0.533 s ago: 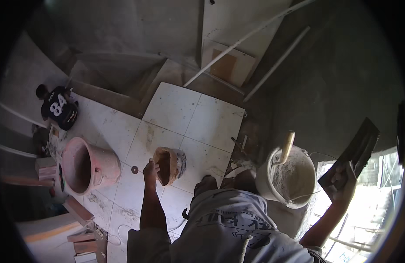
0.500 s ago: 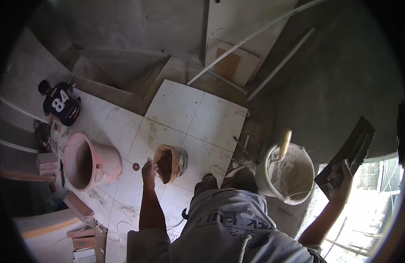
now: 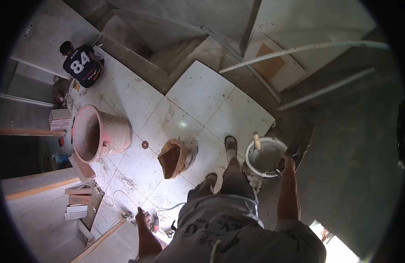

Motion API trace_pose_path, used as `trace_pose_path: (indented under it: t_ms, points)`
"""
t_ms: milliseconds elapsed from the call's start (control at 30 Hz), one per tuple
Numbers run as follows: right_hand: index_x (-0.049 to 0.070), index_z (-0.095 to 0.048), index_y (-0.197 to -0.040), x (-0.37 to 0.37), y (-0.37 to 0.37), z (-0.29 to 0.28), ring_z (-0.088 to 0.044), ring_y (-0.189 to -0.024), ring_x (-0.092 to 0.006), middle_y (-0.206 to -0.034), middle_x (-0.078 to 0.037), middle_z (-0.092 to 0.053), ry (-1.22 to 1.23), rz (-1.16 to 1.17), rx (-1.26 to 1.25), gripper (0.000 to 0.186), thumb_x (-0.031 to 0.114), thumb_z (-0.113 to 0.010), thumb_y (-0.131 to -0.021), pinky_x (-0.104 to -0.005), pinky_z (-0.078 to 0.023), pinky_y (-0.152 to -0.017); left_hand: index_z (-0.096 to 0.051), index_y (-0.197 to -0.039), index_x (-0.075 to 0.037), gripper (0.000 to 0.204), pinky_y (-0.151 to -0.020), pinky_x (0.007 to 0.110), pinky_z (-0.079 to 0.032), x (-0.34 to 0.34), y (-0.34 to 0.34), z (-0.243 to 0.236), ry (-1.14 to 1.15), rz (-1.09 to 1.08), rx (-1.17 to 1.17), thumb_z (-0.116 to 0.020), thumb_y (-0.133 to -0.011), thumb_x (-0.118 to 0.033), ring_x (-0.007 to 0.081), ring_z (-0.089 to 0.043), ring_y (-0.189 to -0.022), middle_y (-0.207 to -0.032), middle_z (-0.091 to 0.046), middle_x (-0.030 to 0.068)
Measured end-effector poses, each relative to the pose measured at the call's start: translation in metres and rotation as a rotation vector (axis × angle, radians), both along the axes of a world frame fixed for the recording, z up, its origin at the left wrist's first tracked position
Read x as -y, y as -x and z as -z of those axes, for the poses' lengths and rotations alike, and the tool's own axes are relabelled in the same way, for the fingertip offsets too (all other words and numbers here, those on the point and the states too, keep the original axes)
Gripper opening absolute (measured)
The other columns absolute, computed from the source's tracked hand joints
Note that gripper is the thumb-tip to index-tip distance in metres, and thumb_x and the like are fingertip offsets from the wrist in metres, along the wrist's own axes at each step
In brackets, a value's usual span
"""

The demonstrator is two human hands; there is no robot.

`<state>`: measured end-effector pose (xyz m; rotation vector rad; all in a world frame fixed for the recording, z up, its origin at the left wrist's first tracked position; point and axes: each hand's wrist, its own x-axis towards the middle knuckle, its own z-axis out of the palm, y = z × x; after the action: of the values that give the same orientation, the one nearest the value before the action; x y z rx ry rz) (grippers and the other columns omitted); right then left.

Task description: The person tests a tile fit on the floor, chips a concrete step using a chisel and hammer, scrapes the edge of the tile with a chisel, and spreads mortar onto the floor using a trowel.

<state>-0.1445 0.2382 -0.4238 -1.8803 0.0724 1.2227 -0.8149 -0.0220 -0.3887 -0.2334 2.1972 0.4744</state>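
Down at the lower left, my left hand [image 3: 143, 215] hangs with fingers loosely apart, apparently empty, above a cord and small items I cannot make out. My right hand [image 3: 288, 160] is closed on a dark, flat trowel [image 3: 302, 138] at the right rim of a pale bucket [image 3: 264, 168]. The bucket's handle reaches toward that hand; whether it is gripped too is unclear. A wooden-handled tool [image 3: 257, 141] stands in the bucket, which has grey material inside. An open brown paper sack [image 3: 178, 158] rests on the tiles left of my feet.
A large pinkish tub [image 3: 114, 133] stands left on white floor tiles [image 3: 198, 87]. A co-worker [image 3: 82, 70] crouches by the far-left wall. Steps [image 3: 172, 57] descend beyond the tiles; long pipes [image 3: 299, 49] and boards lean at back right. Brick-like pieces [image 3: 77, 199] lie lower left.
The view has turned and my feet have moved. My right hand, trowel and bucket have shifted inward, nearer my legs; my left hand has dropped away from beside the sack.
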Motion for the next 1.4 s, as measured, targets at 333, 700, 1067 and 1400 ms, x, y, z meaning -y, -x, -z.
trace_pose_path:
  t_ms: [333, 700, 1067, 1400]
  points:
    - [0.006, -0.057, -0.085, -0.135, -0.008, 0.158, -0.054, -0.053, -0.0156, -0.07, -0.003, -0.056, 0.091, -0.489, -0.058, 0.017, 0.009, -0.066, -0.071, -0.0314, -0.046, -0.049, -0.051, -0.121, 0.003, 0.048, -0.082, 0.031, -0.046, -0.241, -0.182, -0.043, -0.342, 0.638, -0.028, -0.046, -0.093, -0.037, 0.0215, -0.062, -0.091, -0.099, -0.064, 0.0157]
    - [0.008, -0.055, -0.091, -0.22, -0.008, 0.234, -0.052, -0.056, -0.0108, -0.07, 0.0, -0.054, 0.15, -0.662, -0.192, 0.025, 0.006, -0.066, -0.068, -0.0278, -0.042, -0.052, -0.059, -0.103, 0.0, 0.044, -0.072, 0.03, -0.045, -0.279, -0.191, -0.033, 0.009, 0.875, -0.093, -0.048, -0.091, -0.041, 0.0147, -0.056, -0.076, -0.082, -0.061, 0.0064]
    - [-0.003, -0.061, -0.103, -0.229, -0.056, 0.216, -0.064, -0.074, -0.0238, -0.084, -0.014, -0.067, 0.467, -0.922, 0.353, 0.047, 0.02, -0.072, -0.064, -0.0387, -0.048, -0.068, -0.06, -0.102, -0.002, 0.044, -0.074, 0.036, -0.047, -0.361, -0.218, -0.01, -0.112, 0.899, 0.006, -0.045, -0.092, -0.041, 0.0277, -0.062, -0.081, -0.084, -0.062, 0.0182]
    - [0.004, -0.061, -0.073, -0.323, -0.029, 0.097, -0.053, -0.05, -0.0138, -0.059, -0.005, -0.059, 0.437, -0.886, 0.189, 0.014, 0.015, -0.067, -0.069, -0.0303, -0.038, -0.044, -0.059, -0.083, -0.002, 0.032, -0.068, 0.033, -0.046, -0.438, -0.157, 0.022, -0.55, 0.91, -0.061, -0.049, -0.091, -0.031, 0.0193, -0.059, -0.071, -0.079, -0.062, 0.0075]
